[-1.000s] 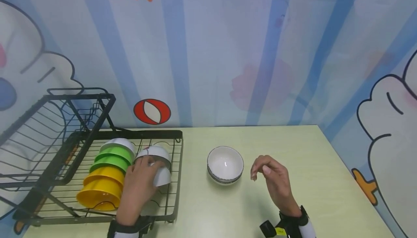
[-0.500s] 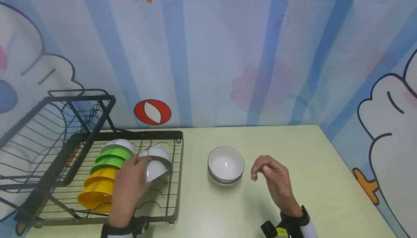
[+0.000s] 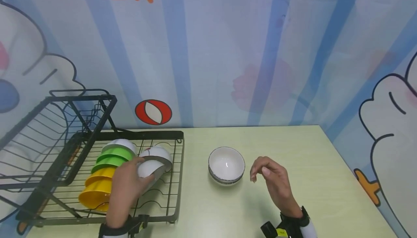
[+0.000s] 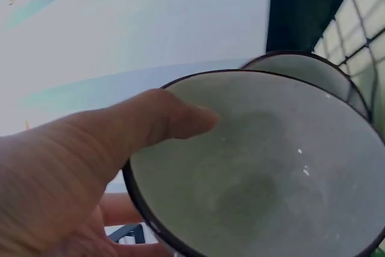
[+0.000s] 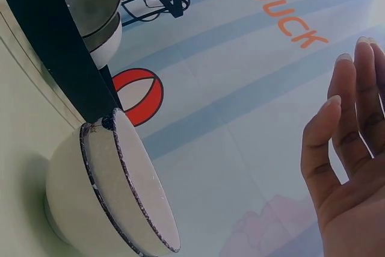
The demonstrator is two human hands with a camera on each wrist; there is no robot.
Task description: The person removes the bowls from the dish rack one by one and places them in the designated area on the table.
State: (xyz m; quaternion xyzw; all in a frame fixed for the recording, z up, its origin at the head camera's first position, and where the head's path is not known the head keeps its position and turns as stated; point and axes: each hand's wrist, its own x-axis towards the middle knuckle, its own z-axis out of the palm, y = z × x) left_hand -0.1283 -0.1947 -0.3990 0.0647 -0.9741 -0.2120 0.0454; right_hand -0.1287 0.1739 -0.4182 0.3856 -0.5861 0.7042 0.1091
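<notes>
My left hand (image 3: pixel 127 185) grips a white bowl (image 4: pixel 258 167) with a dark rim by its edge. In the left wrist view the thumb presses inside the bowl and the fingers lie behind it. This bowl stands tilted over the dish rack (image 3: pixel 178 194); another white bowl (image 3: pixel 159 153) sits right behind it. My right hand (image 3: pixel 275 182) holds nothing, its fingers loosely bent, just right of a stack of two white bowls (image 3: pixel 226 165) with dark speckled rims on the table.
Left of the held bowl, a tilted row of yellow bowls (image 3: pixel 97 192), green bowls (image 3: pixel 114 154) and a white bowl (image 3: pixel 121 143) fills the rack. The rack's raised wire tier (image 3: pixel 42 122) stands at far left. A printed cloth (image 3: pixel 211 49) hangs behind the table (image 3: pixel 325 194).
My left hand has drawn back left and slightly toward me, and the gripped bowl has tipped, exposing more of it apart from the bowl behind. The right hand has stayed still.
</notes>
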